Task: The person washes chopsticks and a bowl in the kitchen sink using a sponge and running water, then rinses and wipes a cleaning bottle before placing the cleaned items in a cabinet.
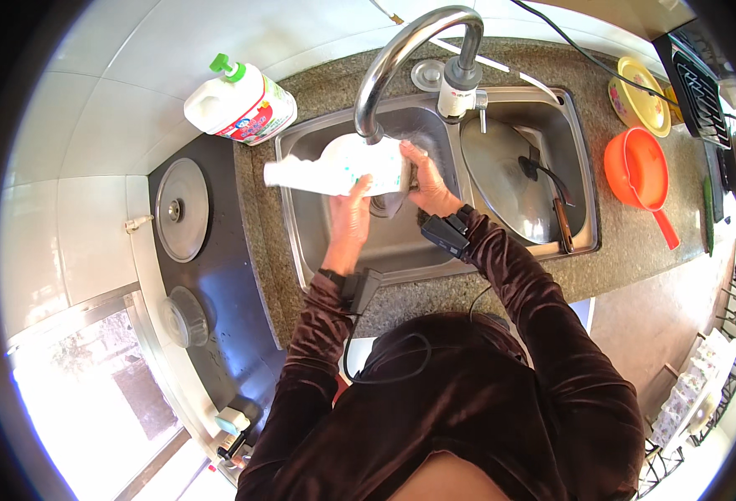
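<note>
Over the left basin of the stainless steel sink (393,253), a white vessel with a long handle (368,164) and small green marks is tilted beneath the spout of the chrome faucet (386,59). Glare hides its exact kind. My left hand (350,216) grips it from the near side, thumb on top and fingers underneath. On the right end, my right hand (431,181) holds its rim, with the thumb uppermost. Fine spray shows beside the vessel.
In the right basin lie a large round metal lid (499,181) and a black ladle (552,176). An orange plastic dipper (634,169) and a yellow floral bowl (643,97) stand on the right counter. Left are a pump bottle (242,106) and a pot lid (182,232).
</note>
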`<action>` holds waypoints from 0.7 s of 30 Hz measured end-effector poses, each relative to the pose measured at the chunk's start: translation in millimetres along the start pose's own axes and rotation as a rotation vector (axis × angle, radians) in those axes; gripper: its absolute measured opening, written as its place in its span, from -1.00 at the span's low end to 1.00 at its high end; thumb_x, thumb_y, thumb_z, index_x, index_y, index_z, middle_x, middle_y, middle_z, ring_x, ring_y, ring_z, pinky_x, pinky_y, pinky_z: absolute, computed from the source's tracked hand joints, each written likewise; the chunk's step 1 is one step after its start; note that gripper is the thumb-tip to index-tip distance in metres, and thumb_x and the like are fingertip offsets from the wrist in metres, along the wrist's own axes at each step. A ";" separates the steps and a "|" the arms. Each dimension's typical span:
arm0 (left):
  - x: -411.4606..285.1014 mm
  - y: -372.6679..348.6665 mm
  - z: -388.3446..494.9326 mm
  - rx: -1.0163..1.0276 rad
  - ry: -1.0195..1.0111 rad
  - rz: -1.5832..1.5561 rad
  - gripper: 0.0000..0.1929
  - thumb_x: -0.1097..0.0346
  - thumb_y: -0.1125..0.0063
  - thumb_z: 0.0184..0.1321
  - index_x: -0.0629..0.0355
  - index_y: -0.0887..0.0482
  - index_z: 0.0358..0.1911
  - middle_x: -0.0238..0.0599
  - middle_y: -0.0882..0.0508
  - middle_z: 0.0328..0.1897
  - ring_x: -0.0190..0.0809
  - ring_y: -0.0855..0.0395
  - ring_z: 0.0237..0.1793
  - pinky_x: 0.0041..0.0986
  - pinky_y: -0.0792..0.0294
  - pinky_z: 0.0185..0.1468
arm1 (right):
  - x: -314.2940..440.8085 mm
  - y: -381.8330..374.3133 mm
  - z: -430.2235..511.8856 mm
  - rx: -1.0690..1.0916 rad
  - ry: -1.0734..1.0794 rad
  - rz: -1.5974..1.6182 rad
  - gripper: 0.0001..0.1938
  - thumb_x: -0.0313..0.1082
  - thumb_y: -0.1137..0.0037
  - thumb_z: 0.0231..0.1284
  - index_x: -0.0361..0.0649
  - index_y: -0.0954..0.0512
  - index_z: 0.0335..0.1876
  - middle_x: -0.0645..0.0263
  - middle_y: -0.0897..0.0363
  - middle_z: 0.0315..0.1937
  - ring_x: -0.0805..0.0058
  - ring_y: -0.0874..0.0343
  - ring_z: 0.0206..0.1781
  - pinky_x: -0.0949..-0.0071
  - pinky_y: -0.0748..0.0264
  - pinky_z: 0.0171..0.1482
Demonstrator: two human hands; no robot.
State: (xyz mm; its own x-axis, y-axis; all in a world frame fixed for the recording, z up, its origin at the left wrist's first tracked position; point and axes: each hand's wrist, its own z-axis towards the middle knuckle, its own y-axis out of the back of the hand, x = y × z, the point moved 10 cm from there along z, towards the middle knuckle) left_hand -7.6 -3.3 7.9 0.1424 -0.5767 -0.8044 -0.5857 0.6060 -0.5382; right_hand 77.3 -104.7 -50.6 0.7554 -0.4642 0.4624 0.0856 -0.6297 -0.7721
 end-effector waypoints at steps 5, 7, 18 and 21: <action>-12.1 16.0 21.9 -0.050 0.037 -0.187 -0.46 0.04 -0.10 0.25 0.22 -0.33 0.19 -0.23 -0.53 0.13 -0.19 -0.50 0.15 -0.24 -0.35 0.22 | 25.9 -16.2 -2.4 0.058 0.312 -0.213 -0.60 -0.36 -0.19 0.16 -0.27 -0.38 0.09 0.29 -0.56 -0.13 0.52 -0.56 -0.11 0.48 -0.51 -0.03; -2.9 18.1 34.5 -0.075 0.087 -0.214 -0.46 -0.02 -0.06 0.27 0.21 -0.36 0.17 -0.25 -0.54 0.11 -0.20 -0.51 0.12 -0.26 -0.36 0.21 | 26.0 -17.6 -10.9 -0.002 0.364 -0.425 -0.48 -0.44 -0.24 0.11 -0.24 -0.27 0.17 0.30 -0.49 -0.09 0.55 -0.50 -0.07 0.50 -0.48 0.00; 84.3 -22.4 30.5 0.095 0.386 -0.142 -0.49 -0.19 0.32 0.37 0.02 -0.43 0.12 -0.40 -0.57 0.09 -0.25 -0.52 0.11 -0.31 -0.34 0.20 | 97.3 11.2 -114.4 -0.352 0.651 -0.964 -0.45 -0.41 -0.28 0.00 -0.27 -0.25 0.11 0.24 -0.44 -0.16 0.51 -0.48 -0.17 0.53 -0.47 -0.12; 71.9 -5.5 29.7 0.072 0.353 -0.172 -0.65 0.07 0.04 0.31 0.10 -0.45 0.04 -0.34 -0.59 0.04 -0.22 -0.53 0.09 -0.32 -0.35 0.19 | 80.3 35.0 -110.9 -0.272 0.374 -0.470 -0.53 -0.40 -0.25 0.00 -0.35 -0.29 0.01 0.15 -0.49 -0.25 0.50 -0.54 -0.26 0.53 -0.55 -0.27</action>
State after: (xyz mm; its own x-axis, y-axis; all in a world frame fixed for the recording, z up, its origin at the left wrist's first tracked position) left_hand 29.6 -31.8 -54.4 -0.0568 -0.8184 -0.5718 -0.5178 0.5138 -0.6840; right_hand 68.8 -233.1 7.8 0.3968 -0.2559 0.8815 0.1466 -0.9304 -0.3360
